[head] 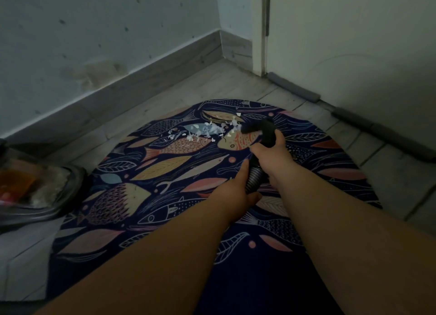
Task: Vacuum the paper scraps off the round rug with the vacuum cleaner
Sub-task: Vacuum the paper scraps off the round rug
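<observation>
A round dark-blue rug (165, 196) with a fish and leaf pattern lies on the floor. Several small white paper scraps (207, 130) are scattered over its far middle part. My right hand (273, 154) grips the black curved handle of the vacuum hose (259, 129), whose open end points left, right beside the scraps. My left hand (233, 189) holds the ribbed grey hose (254, 175) just behind the right hand. The rest of the hose is hidden under my forearms.
The vacuum cleaner body (35, 192), with a clear bin of dust, sits at the rug's left edge. A wall with a skirting board (118, 97) runs along the far left. A closed door (354, 43) with a dark draught strip (354, 118) stands at the right.
</observation>
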`<state>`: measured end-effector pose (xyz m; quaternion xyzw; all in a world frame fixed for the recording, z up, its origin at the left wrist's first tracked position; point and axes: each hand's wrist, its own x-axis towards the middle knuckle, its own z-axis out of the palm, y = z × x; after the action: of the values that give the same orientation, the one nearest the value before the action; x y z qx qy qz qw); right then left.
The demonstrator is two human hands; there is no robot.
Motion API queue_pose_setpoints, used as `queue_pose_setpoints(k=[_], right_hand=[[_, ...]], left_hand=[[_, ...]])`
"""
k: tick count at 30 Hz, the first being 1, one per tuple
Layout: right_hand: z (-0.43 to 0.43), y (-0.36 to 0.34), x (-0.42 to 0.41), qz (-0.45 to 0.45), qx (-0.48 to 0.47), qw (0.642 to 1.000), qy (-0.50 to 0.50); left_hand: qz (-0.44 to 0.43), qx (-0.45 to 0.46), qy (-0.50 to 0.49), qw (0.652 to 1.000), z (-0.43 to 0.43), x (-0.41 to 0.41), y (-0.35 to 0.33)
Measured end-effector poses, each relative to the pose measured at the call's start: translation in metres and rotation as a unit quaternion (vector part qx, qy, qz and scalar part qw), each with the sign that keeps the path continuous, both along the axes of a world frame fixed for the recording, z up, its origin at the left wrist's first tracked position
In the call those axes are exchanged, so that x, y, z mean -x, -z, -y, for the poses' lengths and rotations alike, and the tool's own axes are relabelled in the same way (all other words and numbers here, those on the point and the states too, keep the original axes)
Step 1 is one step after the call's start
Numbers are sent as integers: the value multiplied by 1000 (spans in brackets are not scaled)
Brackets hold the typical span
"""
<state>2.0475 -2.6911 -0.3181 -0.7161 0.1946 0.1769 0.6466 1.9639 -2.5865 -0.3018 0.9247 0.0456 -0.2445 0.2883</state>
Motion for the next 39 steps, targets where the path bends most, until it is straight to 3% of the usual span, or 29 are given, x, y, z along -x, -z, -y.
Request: queue_pose_setpoints(k=[22, 39], right_hand=[[-32, -4, 12, 4, 29, 997, -66], [-71, -12, 35, -28, -3, 992, -123]], left_hand=[[-10, 14, -58, 998, -19, 25, -2], [-22, -21, -87, 996, -53, 51, -10]])
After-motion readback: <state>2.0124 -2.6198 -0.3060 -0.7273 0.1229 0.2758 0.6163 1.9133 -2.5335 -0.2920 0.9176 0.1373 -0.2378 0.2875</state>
